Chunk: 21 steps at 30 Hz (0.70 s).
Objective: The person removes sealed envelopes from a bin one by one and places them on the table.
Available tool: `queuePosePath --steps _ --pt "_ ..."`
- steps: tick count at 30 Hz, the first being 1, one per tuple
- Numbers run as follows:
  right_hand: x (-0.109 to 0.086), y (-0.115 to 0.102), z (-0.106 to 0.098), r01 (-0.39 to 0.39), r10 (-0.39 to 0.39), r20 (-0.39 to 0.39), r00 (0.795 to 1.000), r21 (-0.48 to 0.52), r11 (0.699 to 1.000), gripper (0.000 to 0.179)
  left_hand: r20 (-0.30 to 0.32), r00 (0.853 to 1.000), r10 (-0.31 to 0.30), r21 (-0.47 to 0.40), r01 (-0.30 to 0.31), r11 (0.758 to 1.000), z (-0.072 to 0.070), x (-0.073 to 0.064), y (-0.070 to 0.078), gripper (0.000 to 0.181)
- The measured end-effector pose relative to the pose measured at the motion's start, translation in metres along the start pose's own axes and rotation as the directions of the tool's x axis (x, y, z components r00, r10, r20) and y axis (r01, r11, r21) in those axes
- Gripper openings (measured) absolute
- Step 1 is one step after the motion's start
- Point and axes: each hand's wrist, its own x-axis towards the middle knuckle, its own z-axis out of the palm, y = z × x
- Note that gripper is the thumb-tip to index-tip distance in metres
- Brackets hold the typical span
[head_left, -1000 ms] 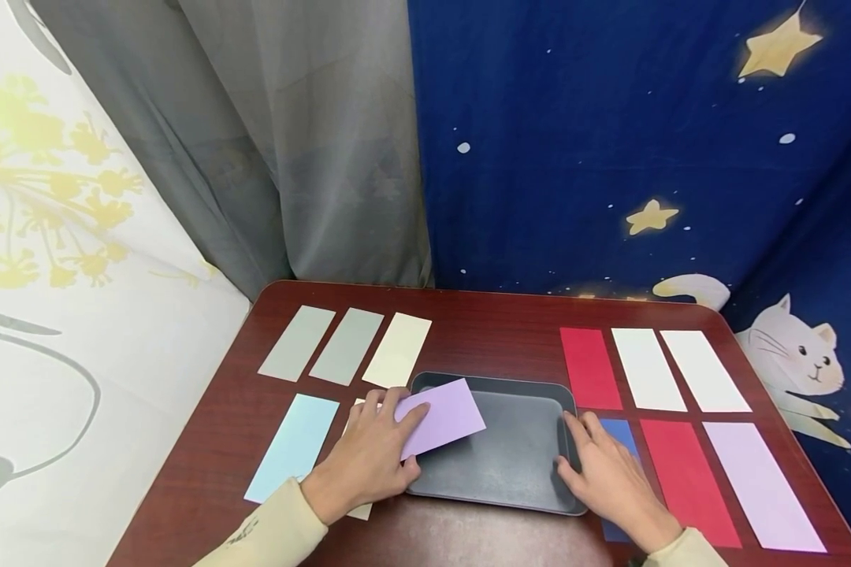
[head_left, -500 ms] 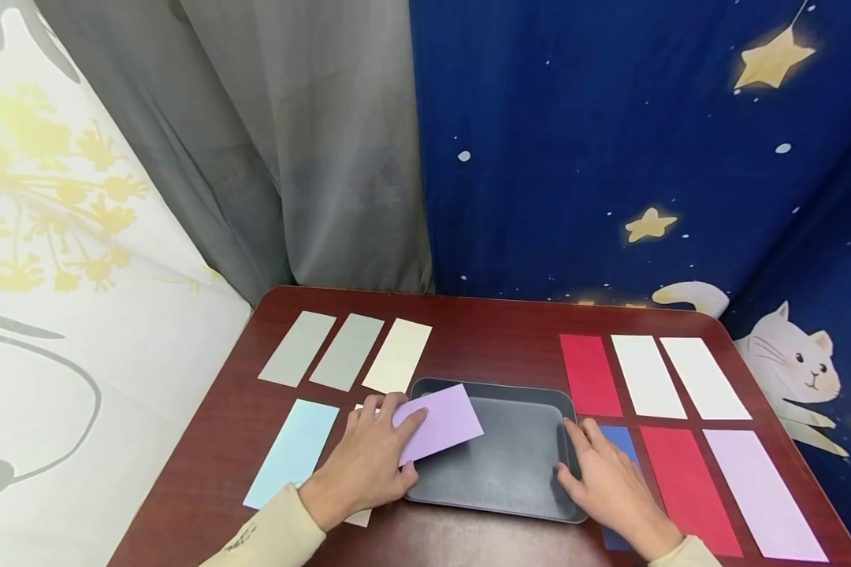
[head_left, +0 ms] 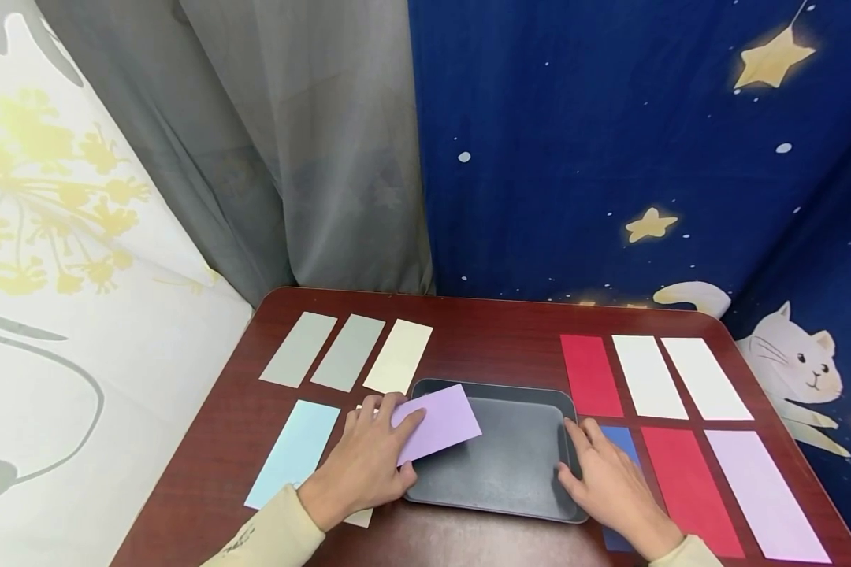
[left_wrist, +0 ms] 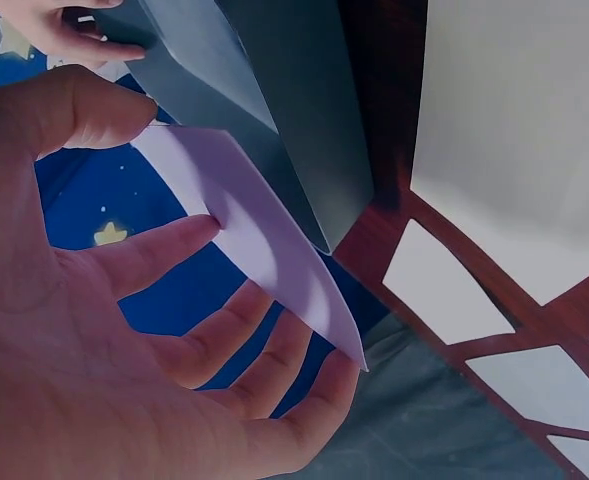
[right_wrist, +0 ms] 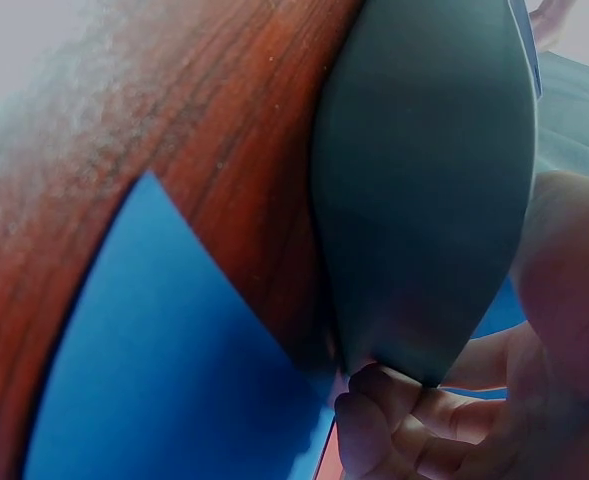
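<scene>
My left hand [head_left: 365,461] holds a light purple paper card [head_left: 443,423], tilted over the left end of a dark grey rectangular tray [head_left: 514,457]. In the left wrist view, the thumb is at one corner of the card [left_wrist: 244,205] and the fingers lie along its edge, bowing it slightly. My right hand [head_left: 613,484] grips the tray's right end; its curled fingers show against the tray wall [right_wrist: 424,190] in the right wrist view. A blue card [head_left: 620,441] lies partly hidden beneath that hand. Beside the left wrist, a cream card [head_left: 359,517] is mostly covered.
On the dark red wooden table [head_left: 492,323], two grey-green cards [head_left: 298,350], another cream card [head_left: 399,356] and a light blue card [head_left: 293,454] lie left. Red cards [head_left: 591,376], white cards [head_left: 648,376] and a pale lilac card [head_left: 766,494] lie right. Curtains [head_left: 354,157] hang behind.
The head view has tilted slightly, so everything sits a little lower. The purple card has shifted very slightly left in the left hand; both hands otherwise keep their places.
</scene>
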Motion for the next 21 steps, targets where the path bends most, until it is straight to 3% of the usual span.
queuePosePath --steps 13,21 --pt "-0.0014 0.0007 -0.0004 -0.005 0.005 -0.003 1.000 -0.005 1.000 0.067 -0.034 0.999 0.005 0.001 -0.005 1.000 -0.0001 -0.0021 -0.0022 0.064" --pt "-0.0013 0.0002 0.0009 -0.007 0.007 0.000 1.000 0.001 1.000 0.066 -0.025 1.000 -0.011 -0.005 0.011 1.000 -0.0002 -0.0050 -0.0055 0.065"
